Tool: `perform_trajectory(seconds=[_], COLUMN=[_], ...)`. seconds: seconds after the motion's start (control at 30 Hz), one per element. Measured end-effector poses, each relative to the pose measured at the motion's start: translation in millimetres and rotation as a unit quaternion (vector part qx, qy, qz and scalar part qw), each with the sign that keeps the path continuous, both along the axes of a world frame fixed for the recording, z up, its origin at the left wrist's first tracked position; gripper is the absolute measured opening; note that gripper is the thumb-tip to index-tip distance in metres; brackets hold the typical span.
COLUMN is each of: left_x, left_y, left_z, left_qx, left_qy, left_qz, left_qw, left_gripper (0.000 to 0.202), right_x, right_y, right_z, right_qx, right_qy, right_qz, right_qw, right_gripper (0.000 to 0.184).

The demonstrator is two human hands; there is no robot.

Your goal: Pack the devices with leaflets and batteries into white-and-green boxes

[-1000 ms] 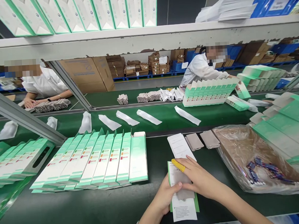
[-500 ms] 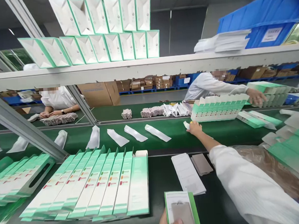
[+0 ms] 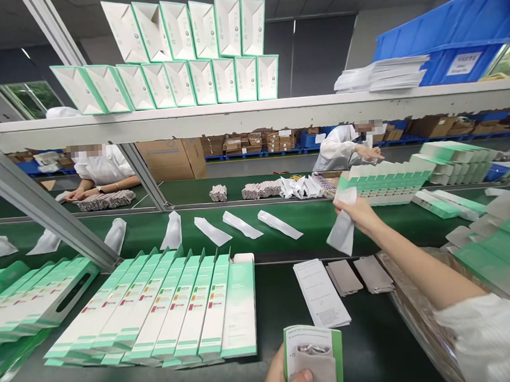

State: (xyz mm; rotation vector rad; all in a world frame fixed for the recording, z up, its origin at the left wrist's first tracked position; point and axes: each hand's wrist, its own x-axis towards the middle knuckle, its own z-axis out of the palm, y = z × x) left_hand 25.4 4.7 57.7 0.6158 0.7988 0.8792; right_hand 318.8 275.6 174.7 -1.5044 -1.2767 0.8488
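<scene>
from the head view, the right hand [image 3: 352,214] reaches forward over the green conveyor belt [image 3: 301,246], the arm stretched nearly straight, its fingers and thumb closed on the top of a white pouch [image 3: 343,232] that hangs below them. the left hand [image 3: 284,379] sits low at the bottom edge, gripping a green-edged white box [image 3: 311,340] from below, its thumb pressed on a grey pouch [image 3: 318,374] lying against the box. a folded paper leaflet [image 3: 320,293] and two more grey pouches [image 3: 342,278] lie on the near belt [image 3: 377,345], just beyond the box.
</scene>
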Motion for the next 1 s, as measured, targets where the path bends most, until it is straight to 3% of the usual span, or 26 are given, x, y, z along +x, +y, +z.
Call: perform_trajectory(seconds=[0.13,0.27,0.33,0.43,0.53,0.67,0.83,1.0], left_x=[-8,-11,-11,-15,-19,-24,-29,-29], left_y=[14,18,14,5,-3,-6,-6,-10], left_z=[42.6,66.0,68.2,69.4,71.0,67.0,61.7,67.5], left_qx=[0.171,0.314,0.351,0.351,0.344,0.371,0.359,0.330], left_qy=[0.130,0.235,0.249,0.256,0.256,0.251,0.258,0.279], left_qz=[-0.101,-0.242,-0.302,-0.340,-0.349,-0.357,-0.363,-0.318], left_qw=[0.971,0.888,0.851,0.834,0.833,0.819,0.820,0.844], left_gripper=[0.060,0.052,0.056,0.057,0.054,0.054,0.056,0.055], right_x=[-49,-99,-117,-132,-135,-134,-127,-116], right_y=[-92,-168,-192,-210,-219,-231,-248,-264], right_z=[10.8,4.4,-2.5,-13.5,-23.9,-37.0,-48.8,-55.0], right_qx=[-0.068,-0.143,-0.166,-0.195,-0.245,-0.261,-0.221,-0.156], right_qy=[0.097,0.235,0.383,0.556,0.598,0.571,0.457,0.344], right_qz=[0.167,0.273,0.260,0.173,0.097,0.058,0.117,0.193], right_qw=[0.979,0.922,0.871,0.789,0.757,0.776,0.853,0.906], right_gripper=[0.034,0.030,0.020,0.007,0.019,0.024,0.018,0.050])
